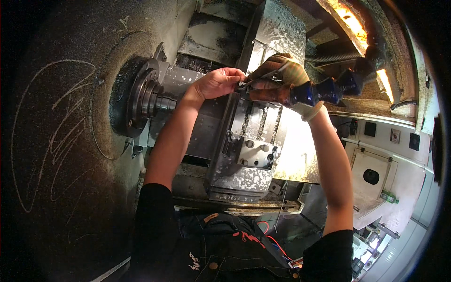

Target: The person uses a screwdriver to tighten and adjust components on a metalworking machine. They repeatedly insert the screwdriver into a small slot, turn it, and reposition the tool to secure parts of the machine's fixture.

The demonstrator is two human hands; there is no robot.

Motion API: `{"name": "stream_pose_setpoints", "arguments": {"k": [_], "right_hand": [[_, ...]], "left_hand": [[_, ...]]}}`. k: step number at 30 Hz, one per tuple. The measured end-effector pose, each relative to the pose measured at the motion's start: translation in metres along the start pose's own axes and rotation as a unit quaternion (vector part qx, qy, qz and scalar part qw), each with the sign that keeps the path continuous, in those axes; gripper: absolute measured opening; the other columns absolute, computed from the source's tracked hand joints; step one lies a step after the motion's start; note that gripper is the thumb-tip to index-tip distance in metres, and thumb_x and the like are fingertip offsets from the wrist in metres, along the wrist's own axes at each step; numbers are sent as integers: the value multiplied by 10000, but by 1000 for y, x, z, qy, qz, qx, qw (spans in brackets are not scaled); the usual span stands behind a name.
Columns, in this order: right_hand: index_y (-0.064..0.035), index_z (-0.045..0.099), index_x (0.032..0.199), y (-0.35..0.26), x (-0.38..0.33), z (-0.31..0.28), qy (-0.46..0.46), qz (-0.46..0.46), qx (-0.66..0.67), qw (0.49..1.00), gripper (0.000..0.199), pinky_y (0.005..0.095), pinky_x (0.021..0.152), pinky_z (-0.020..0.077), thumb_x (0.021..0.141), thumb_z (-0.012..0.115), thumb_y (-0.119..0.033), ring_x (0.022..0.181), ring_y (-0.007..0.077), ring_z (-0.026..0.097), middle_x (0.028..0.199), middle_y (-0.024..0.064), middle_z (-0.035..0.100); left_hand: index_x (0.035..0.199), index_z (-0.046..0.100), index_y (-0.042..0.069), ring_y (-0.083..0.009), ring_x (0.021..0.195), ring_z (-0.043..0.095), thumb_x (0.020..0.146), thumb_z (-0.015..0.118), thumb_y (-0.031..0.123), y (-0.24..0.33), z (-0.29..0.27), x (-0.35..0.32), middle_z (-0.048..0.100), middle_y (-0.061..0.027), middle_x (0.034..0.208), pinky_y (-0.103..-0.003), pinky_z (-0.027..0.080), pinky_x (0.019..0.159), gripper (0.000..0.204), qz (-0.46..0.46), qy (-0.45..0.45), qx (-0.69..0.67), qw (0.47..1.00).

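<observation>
My bare left hand (217,83) is closed in a pinch above the upper part of the lathe's tool slide (235,162). Its fingertips meet at a small piece that is too small to name. Close beside it, my right hand (293,75) wears a light work glove with dark, soiled fingers, which are curled round a thin metal rod-like tool (270,74). One end of that tool reaches toward my left fingertips. A blue segmented coolant hose (305,94) with an orange-brown nozzle (270,95) crosses in front of the glove and hides part of it.
At left, the lathe spindle (150,96) with its stepped round nose projects toward my left forearm. A bolted metal block (256,152) sits on the slide, which is speckled with chips or coolant. A bright work lamp (350,21) shines at upper right; a white machine panel (371,164) stands beyond.
</observation>
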State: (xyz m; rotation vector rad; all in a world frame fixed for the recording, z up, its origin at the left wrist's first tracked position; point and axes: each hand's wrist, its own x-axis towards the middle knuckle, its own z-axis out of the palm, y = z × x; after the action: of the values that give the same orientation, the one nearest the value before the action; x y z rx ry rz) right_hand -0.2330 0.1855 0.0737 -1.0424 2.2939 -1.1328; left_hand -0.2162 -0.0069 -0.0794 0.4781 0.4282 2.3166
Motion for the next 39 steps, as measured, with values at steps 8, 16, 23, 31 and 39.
{"name": "stream_pose_setpoints", "arguments": {"k": [8, 16, 23, 31, 39], "right_hand": [[-25, 643, 872, -18, 9, -1, 10, -129, -187, 974, 193, 301, 660, 506, 701, 729, -49, 759, 133, 572, 836, 30, 565], [-31, 628, 919, -4, -3, 5, -4, -19, -101, 995, 260, 277, 664, 454, 685, 735, -67, 757, 119, 550, 793, 23, 573], [-41, 640, 897, -5, -2, -4, -10, -83, -196, 977, 296, 292, 659, 438, 625, 748, -86, 731, 158, 532, 750, 44, 557], [-46, 638, 895, 19, -9, -3, 5, -66, -128, 990, 333, 292, 643, 434, 597, 771, -114, 703, 159, 523, 732, 37, 542], [-31, 637, 874, 18, -2, -2, 0, -139, -234, 962, 324, 292, 611, 435, 610, 788, -142, 697, 161, 532, 730, 29, 547]], "left_hand": [[972, 601, 35, -121, 891, 558, 846, 607, 165, 3, 5, -4, 616, -26, 922, -276, 410, 848, 181, 2, 30, 4, 1000], [976, 607, 51, -142, 927, 559, 852, 592, 134, -1, 1, -2, 618, -40, 955, -305, 415, 874, 150, 21, 11, -12, 1000], [937, 607, 57, -147, 921, 559, 852, 583, 113, 1, 2, 0, 616, -44, 954, -306, 409, 862, 104, 31, -18, -21, 999], [850, 574, 72, -133, 915, 559, 870, 553, 148, 2, -1, 4, 610, -31, 933, -292, 410, 843, 81, 38, -18, -13, 999], [843, 563, 65, -109, 832, 548, 866, 554, 165, 0, 12, 0, 593, -19, 864, -271, 412, 794, 103, 33, 48, -1, 998]]}}
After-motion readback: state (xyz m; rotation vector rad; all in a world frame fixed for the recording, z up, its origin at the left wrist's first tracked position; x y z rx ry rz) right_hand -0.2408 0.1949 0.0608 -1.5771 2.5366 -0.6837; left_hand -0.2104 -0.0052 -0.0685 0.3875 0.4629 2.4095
